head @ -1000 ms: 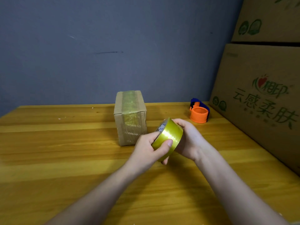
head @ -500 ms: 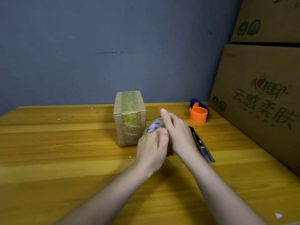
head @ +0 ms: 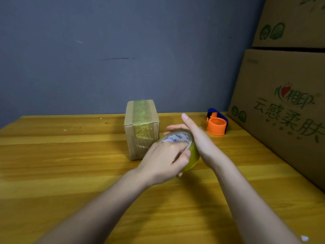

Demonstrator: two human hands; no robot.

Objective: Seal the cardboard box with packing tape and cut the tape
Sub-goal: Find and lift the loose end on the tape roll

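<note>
A small cardboard box (head: 141, 131) stands on the wooden table (head: 70, 164), with a strip of yellowish tape over its top and down its front. Just right of it I hold a roll of yellow packing tape (head: 190, 155) in both hands. My left hand (head: 165, 161) grips the roll from the near side, fingers reaching into its core. My right hand (head: 197, 136) lies flat against the roll's right side, fingers stretched out. The cutter that lay on the table is hidden behind my right forearm.
An orange and blue tape dispenser (head: 216, 124) sits at the back right of the table. Large printed cartons (head: 284, 110) are stacked along the right edge. A blue-grey wall (head: 123, 50) closes the back.
The roll has turned in my hands, from edge-on to showing its printed core. My right hand has opened flat against its side, and my forearm now covers the cutter.
</note>
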